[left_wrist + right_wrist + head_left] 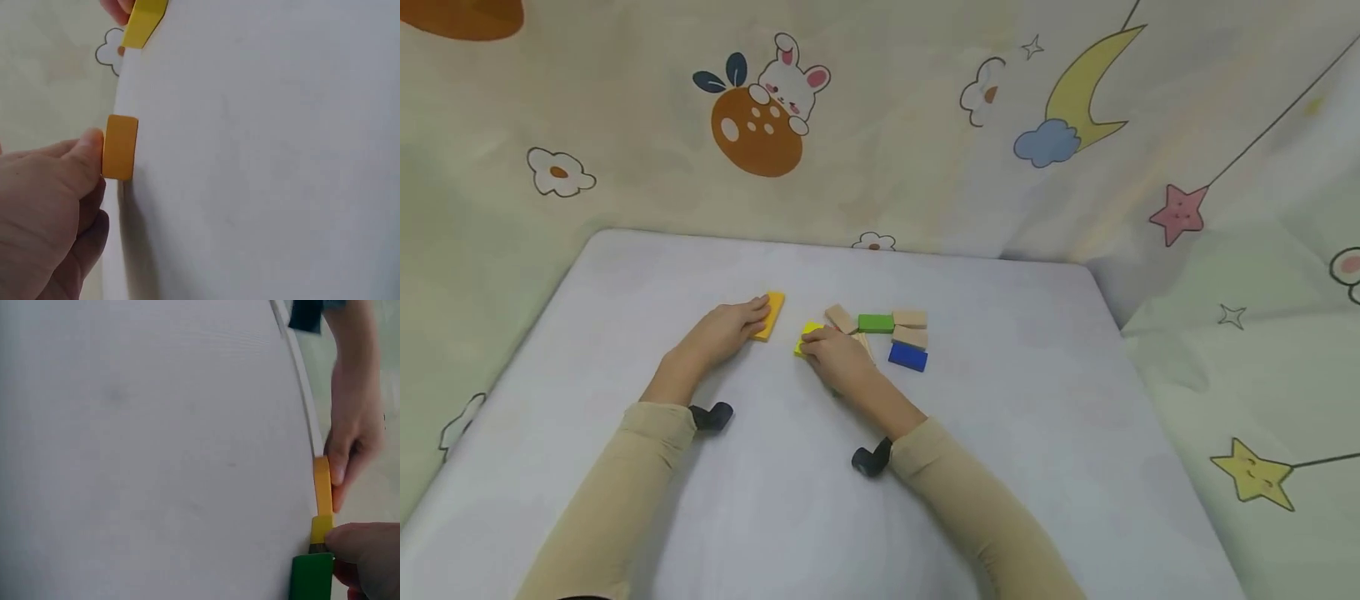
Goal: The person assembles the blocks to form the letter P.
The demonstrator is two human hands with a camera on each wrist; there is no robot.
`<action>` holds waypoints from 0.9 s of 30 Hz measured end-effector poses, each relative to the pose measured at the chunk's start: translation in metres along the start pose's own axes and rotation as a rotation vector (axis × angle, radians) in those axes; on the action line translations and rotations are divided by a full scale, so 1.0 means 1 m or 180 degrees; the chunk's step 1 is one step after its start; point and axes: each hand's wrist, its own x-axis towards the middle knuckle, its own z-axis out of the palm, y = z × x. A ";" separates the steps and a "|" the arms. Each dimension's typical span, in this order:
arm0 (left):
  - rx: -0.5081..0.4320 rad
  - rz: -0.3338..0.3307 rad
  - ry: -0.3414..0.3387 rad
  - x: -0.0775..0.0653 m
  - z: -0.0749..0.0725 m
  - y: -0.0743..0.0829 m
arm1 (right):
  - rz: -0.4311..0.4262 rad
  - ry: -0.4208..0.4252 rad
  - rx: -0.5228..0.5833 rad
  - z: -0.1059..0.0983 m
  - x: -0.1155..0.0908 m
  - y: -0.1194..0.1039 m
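Note:
An orange-yellow block [774,305] stands at the left of the group on the white table. My left hand [722,333] holds this block between thumb and fingers; the left wrist view shows the thumb at the edge of its orange end face [120,147]. To the right, my right hand [841,358] pinches a bright yellow block [810,328], its fingers covering part of it. In the right wrist view the right thumb [350,540] presses against the yellow block [322,529], with a green block [311,578] nearer the camera.
Right of my right hand lie a green block [876,323], a blue block [907,357] and several plain wooden blocks [910,318]. Some pieces are partly hidden behind that hand. A patterned cloth [910,183] hangs behind the white table [1022,400].

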 end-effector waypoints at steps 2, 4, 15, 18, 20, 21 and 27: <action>0.0021 -0.0038 0.0019 -0.011 0.001 0.002 | 0.0146 -0.0009 0.0069 -0.003 0.003 0.003; 0.0056 -0.0085 0.0043 -0.020 0.004 0.007 | 0.0324 -0.0016 0.0139 -0.006 0.006 0.006; 0.0351 -0.0178 0.0285 -0.073 0.030 0.065 | 0.0306 -0.0256 -0.0233 -0.014 0.029 0.020; 0.0345 -0.0150 0.0519 -0.083 0.040 0.077 | 0.0193 -0.0340 -0.0310 -0.016 0.035 0.020; 0.0293 -0.0138 0.0662 -0.086 0.045 0.084 | 0.0158 -0.0386 -0.0338 -0.016 0.039 0.020; 0.0272 -0.0126 0.0721 -0.087 0.048 0.087 | 0.0140 -0.0404 -0.0348 -0.015 0.041 0.020; 0.0319 -0.0131 0.0988 -0.091 0.056 0.096 | 0.0021 -0.0461 -0.0056 -0.014 0.048 0.015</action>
